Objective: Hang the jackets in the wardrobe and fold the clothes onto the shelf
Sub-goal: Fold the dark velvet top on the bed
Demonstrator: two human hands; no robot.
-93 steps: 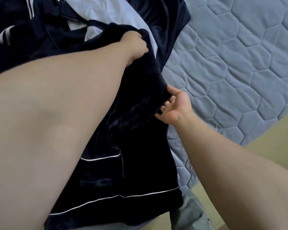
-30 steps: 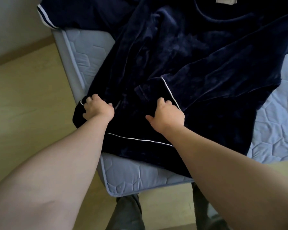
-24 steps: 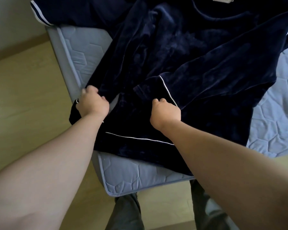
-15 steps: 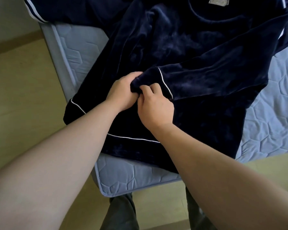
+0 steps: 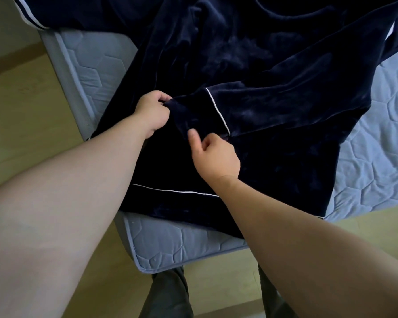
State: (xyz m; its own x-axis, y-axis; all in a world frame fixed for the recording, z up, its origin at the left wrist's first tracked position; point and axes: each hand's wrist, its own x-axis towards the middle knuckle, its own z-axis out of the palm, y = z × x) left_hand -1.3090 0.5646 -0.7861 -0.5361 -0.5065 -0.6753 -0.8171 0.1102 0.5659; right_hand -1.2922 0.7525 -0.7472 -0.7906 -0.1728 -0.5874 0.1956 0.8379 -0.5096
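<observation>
Garment: navy velvet-like cloth, showing a soft sheen, white piping. Mattress: blue-grey quilted fabric, looking matt. Floor: appearing as smooth pale wood.

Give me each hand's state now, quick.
Left hand: grips the sleeve cuff of the navy velvet top.
Right hand: pinches the same cuff's lower edge.
</observation>
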